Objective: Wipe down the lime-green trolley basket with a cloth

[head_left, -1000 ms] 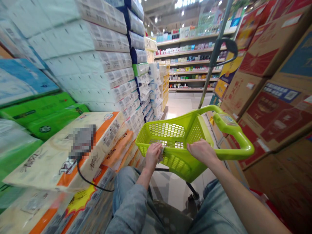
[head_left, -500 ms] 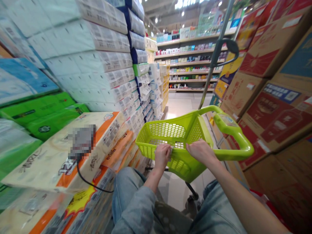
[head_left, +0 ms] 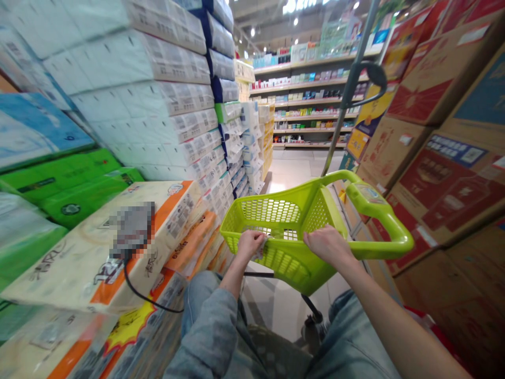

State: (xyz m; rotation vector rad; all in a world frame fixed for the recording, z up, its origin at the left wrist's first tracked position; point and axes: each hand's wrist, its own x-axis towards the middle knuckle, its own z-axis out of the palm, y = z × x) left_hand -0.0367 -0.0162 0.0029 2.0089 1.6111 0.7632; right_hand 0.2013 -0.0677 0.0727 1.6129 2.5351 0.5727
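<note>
A lime-green shopping cart (head_left: 260, 206) with a perforated plastic basket stands in front of me, its looped handle toward the right. My left hand (head_left: 251, 244) is closed at the basket's near rim, toward the left end. A bit of a crumpled whitish wipe (head_left: 259, 253) shows under its fingers, against the rim and side wall; most of it is hidden. Farther right, my right hand (head_left: 326, 243) is wrapped over the same rim, close to the handle end. Through the basket's holes the floor is visible.
On the left, tissue packs (head_left: 185, 95) are piled high, and a lower cream pack (head_left: 79, 252) carries a blurred-out device with a black cable (head_left: 132, 284). Cardboard cartons (head_left: 445, 173) are stacked on the right. A grey pole (head_left: 340, 116) rises behind the cart; stocked shelves (head_left: 311, 100) stand beyond.
My left hand has slid left along the near rim with the wipe. My right hand stays on the rim, and the cart has shifted very slightly right.
</note>
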